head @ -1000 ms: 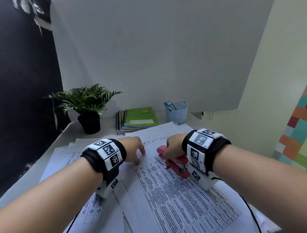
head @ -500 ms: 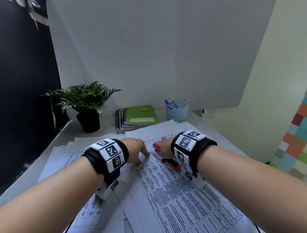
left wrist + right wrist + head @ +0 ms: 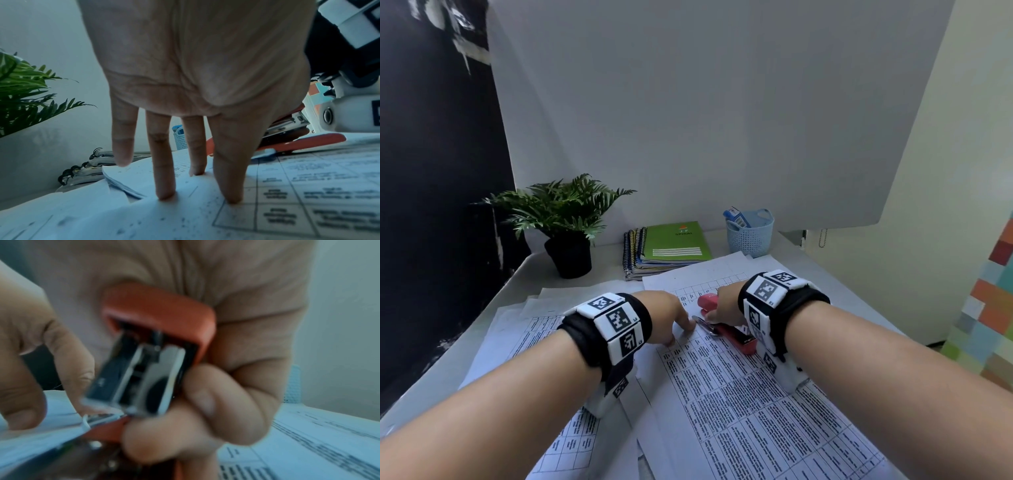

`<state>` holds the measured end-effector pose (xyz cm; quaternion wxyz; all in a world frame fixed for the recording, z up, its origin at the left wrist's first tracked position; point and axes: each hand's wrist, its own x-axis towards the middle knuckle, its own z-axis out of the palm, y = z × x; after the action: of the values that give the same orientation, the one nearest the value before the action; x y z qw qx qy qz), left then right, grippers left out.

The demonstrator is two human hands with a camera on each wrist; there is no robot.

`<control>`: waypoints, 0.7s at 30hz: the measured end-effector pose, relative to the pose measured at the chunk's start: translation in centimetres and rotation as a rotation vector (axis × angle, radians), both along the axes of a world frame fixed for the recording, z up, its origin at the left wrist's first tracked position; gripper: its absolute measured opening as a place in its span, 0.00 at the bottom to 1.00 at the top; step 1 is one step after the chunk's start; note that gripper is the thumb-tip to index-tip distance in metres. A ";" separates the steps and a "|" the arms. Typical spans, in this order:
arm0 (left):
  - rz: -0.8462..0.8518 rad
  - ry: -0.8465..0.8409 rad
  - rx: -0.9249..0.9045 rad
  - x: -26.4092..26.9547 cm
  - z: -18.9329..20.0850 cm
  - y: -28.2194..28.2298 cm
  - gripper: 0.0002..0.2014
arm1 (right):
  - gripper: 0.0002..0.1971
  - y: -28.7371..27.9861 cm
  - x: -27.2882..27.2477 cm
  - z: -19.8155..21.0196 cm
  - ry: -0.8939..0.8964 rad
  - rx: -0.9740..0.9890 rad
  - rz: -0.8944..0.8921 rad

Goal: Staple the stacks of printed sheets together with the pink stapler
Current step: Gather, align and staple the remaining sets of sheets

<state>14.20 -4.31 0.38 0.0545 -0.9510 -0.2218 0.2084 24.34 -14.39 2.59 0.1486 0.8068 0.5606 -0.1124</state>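
Pink stapler (image 3: 726, 327) sits at the top corner of the printed sheets (image 3: 756, 404) on the worktop (image 3: 524, 274), its mouth over the paper edge. The right hand (image 3: 726, 305) has its grip wrapped around the stapler. The left hand (image 3: 667, 318) has straight fingers (image 3: 162, 178) pressing the thin, floppy sheets flat. The stapling step looks underway. Next comes a firm squeeze down. The stapler is smooth plastic with shiny metal inside.
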 end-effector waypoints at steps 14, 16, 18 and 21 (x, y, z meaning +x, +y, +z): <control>-0.023 0.023 0.028 0.2 0.1 -0.4 0.25 | 0.28 1.1 1.6 -1.0 0.025 0.011 -0.157; -0.027 0.020 0.022 0.2 0.2 -0.4 0.25 | 0.28 1.1 1.5 -1.0 0.014 0.011 -0.145; -0.022 0.008 0.014 0.0 0.2 -0.3 0.25 | 0.25 1.0 1.1 -1.0 0.000 0.006 -0.117; 0.018 -0.040 -0.011 -0.8 0.7 -0.2 0.23 | 0.23 0.4 0.2 -0.5 -0.033 0.007 -0.055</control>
<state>13.38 -4.48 1.04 0.0428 -0.9532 -0.2302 0.1911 24.54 -13.97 2.11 0.1521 0.8242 0.5360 -0.1012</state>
